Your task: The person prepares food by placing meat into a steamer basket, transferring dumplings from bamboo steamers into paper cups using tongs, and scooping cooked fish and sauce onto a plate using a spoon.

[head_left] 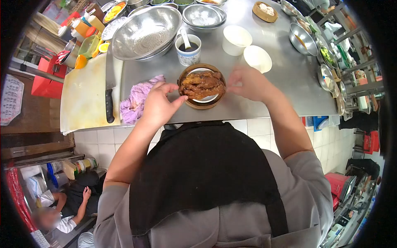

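Observation:
A round bamboo steamer stands near the table's front edge, with brown glazed food on a white plate inside. My left hand is at its left side, thumb and forefinger on the rim. Just right of the steamer, my right hand is blurred, its fingertips close to the rim; whether they touch it is unclear. Behind the steamer is a patterned cup of dark liquid with a white spoon. A crumpled purple cloth lies beside my left hand. Two white bowls sit behind my right hand.
At the left, a knife lies on a cutting board. Large metal bowls and squeeze bottles stand at the back left. Another steamer is at the back; metal bowls line the right side. A person is at lower left.

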The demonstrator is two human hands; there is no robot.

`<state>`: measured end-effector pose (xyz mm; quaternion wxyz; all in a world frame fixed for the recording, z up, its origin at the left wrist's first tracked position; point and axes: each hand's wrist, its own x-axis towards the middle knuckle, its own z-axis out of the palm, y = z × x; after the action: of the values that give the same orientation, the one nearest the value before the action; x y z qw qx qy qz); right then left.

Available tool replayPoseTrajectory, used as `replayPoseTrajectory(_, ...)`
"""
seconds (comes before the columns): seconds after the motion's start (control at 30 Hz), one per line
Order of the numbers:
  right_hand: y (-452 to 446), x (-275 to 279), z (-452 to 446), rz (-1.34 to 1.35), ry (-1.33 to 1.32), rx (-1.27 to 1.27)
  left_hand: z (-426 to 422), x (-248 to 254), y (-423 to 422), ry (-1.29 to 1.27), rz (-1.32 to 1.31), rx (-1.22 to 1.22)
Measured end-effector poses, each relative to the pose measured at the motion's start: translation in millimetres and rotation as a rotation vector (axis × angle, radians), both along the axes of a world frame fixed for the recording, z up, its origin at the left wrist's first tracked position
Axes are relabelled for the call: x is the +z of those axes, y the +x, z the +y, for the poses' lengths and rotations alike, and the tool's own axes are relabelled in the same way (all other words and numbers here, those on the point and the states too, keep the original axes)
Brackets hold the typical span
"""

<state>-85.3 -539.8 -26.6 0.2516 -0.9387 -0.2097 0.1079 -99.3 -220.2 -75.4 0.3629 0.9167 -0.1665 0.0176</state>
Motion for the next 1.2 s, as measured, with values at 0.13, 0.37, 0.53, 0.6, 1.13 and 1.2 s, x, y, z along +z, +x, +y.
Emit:
replayPoseTrajectory(0.13, -2, -24, 4, -0.119, 0.116, 0.016, -3, -1, 1, -0.013, -0.015, -0.021)
replayPoseTrajectory(0.37, -3, -30, 9, -0.181, 0.056, -0.010, -3, -2, 4, -0.017, 0.002, -0.026)
replayPoseTrajectory(0.53, -10, -12, 4, -0.277, 0.110, -0.069, 42, 13, 13, 0.124, -0.102, 0.172)
replayPoseTrajectory(0.6, -8, 4, -2, -0.273, 0.148, -0.144, 66, 15, 13, 0.329, -0.259, 0.247)
replayPoseTrajectory(1.13, 33, -26, 225, -0.310, -0.119, 0.392, 133, -3, 15, 0.007, -0.010, 0.253)
replayPoseTrajectory(1.2, 36, -42, 246, -0.287, -0.196, 0.403, 158, 11, 20, -0.019, -0.091, 0.282)
